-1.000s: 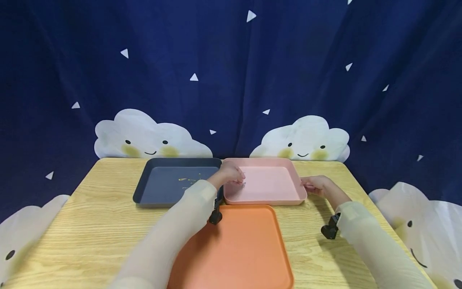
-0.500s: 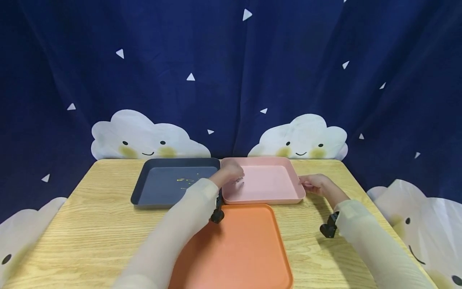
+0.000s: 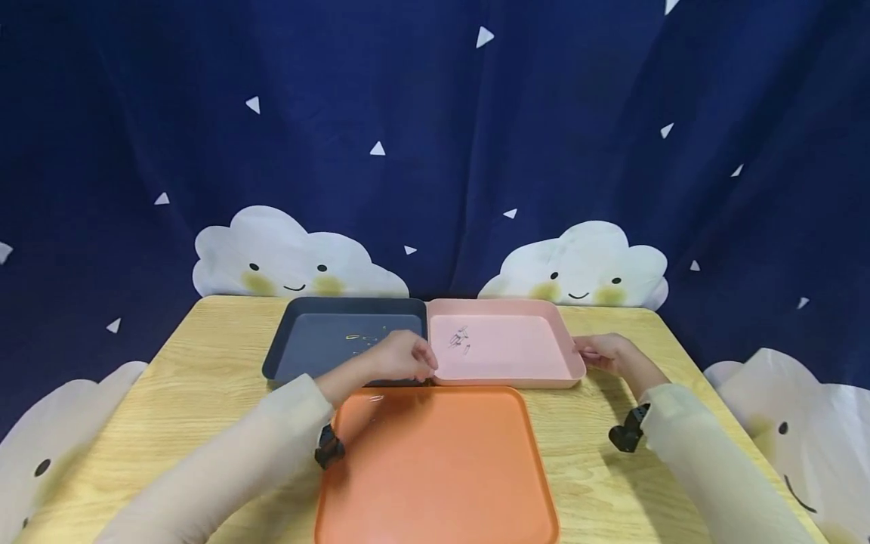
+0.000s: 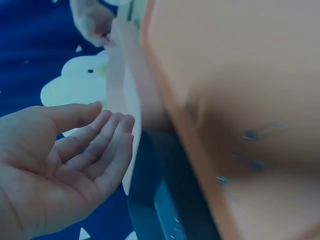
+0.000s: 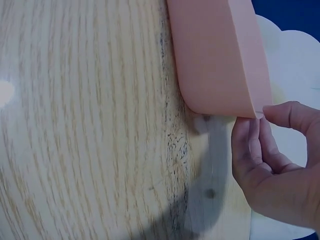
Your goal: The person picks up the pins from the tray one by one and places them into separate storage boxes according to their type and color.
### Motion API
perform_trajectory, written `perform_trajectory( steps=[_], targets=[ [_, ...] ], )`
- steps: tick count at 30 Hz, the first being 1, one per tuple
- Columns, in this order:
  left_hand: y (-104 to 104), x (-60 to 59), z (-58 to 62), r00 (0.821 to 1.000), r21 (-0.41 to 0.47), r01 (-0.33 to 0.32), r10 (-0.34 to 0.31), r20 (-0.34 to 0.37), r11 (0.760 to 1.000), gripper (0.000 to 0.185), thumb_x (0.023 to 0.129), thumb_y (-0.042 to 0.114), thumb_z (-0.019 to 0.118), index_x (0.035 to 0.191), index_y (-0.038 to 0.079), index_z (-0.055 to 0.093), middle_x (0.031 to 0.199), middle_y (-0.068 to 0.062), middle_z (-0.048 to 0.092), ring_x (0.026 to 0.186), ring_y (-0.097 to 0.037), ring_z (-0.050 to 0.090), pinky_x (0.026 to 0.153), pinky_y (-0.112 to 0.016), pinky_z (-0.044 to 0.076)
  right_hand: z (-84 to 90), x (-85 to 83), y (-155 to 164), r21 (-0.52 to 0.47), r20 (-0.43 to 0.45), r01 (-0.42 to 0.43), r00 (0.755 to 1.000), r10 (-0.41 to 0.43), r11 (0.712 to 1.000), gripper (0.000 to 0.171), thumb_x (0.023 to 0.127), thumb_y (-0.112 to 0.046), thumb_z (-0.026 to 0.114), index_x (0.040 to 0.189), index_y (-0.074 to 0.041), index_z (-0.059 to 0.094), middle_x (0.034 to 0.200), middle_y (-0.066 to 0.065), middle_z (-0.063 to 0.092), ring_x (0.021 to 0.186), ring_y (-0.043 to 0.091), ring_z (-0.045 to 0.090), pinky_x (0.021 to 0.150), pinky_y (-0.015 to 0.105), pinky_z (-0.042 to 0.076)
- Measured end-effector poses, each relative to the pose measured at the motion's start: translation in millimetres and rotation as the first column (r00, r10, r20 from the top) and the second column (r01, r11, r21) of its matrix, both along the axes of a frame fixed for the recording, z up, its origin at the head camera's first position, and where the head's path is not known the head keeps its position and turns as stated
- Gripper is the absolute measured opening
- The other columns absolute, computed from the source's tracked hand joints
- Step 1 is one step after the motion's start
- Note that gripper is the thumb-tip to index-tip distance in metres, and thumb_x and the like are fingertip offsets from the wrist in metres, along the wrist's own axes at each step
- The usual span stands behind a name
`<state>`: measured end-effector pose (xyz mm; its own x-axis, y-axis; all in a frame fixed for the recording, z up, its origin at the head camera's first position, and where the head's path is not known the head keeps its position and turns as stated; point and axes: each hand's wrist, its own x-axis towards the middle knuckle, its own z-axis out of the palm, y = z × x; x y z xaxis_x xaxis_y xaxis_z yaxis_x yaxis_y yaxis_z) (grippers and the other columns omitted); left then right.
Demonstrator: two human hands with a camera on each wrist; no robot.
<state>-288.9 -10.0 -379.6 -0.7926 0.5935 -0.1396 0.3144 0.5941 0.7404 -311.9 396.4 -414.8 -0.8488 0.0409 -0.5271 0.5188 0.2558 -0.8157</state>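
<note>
My left hand (image 3: pixel 401 357) hovers where the dark blue-grey tray (image 3: pixel 306 351), the pink tray (image 3: pixel 513 347) and the orange tray (image 3: pixel 448 468) meet. Its fingers are loosely bent, and nothing is held in the left wrist view. At the pink tray's right side, my right hand (image 5: pixel 280 160) pinches the rim between thumb and fingers. Several small silver wire pieces, like safety pins (image 3: pixel 458 338), lie in the pink tray's left part. Gold pins (image 3: pixel 353 337) lie in the dark tray, partly hidden by my left hand. A few silver pins (image 4: pixel 250 135) rest blurred in the orange tray.
A wooden table (image 3: pixel 170 423) carries the three trays, with bare wood to the left and right. The pink and dark trays stand side by side along the back, the orange one in front. Behind hangs a navy curtain (image 3: pixel 435 151) with clouds and triangles.
My left hand has moved from over the pink tray leftward and toward me, uncovering the silver pins there. The right hand keeps its grip on the pink rim.
</note>
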Motion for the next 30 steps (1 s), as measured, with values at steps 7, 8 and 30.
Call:
perform_trajectory(
  steps=[7,8,30],
  targets=[
    [-38.5,31.9,-17.1,0.986,-0.128,0.056,-0.075,-0.147,0.990,0.002,0.076,0.002,0.072,0.076,0.004,0.071,0.069,-0.006,0.073,0.057,-0.004,0.060,0.054,-0.013,0.046,3.1,3.2,3.5,-0.050,0.017,0.014,1.000,-0.013,0.999,0.067,0.091,-0.006,0.057,0.147,0.010,0.023,0.077,-0.010,0.064,0.074,-0.001,0.060,0.071,0.014,0.056],
    [-41.9,35.0,-20.3,0.982,-0.141,0.051,-0.075,-0.172,0.989,0.003,0.074,0.002,0.074,0.075,0.004,0.071,0.068,-0.005,0.072,0.057,-0.002,0.058,0.055,-0.013,0.045,3.1,3.5,3.2,-0.060,0.017,0.014,1.000,-0.013,0.998,0.067,0.091,-0.006,0.057,0.147,0.010,0.023,0.078,-0.010,0.065,0.074,0.000,0.061,0.071,0.014,0.056],
    [-37.3,65.1,-42.6,0.908,-0.264,0.033,-0.139,-0.396,0.964,0.021,0.063,-0.013,0.060,0.057,0.007,0.055,0.055,0.003,0.046,0.054,-0.007,0.037,0.045,-0.017,0.029,-0.3,8.2,-1.0,-0.037,-0.020,0.019,1.000,-0.019,0.999,0.065,0.092,-0.006,0.057,0.146,0.010,0.026,0.075,-0.010,0.065,0.071,-0.002,0.061,0.070,0.012,0.056]
  ],
)
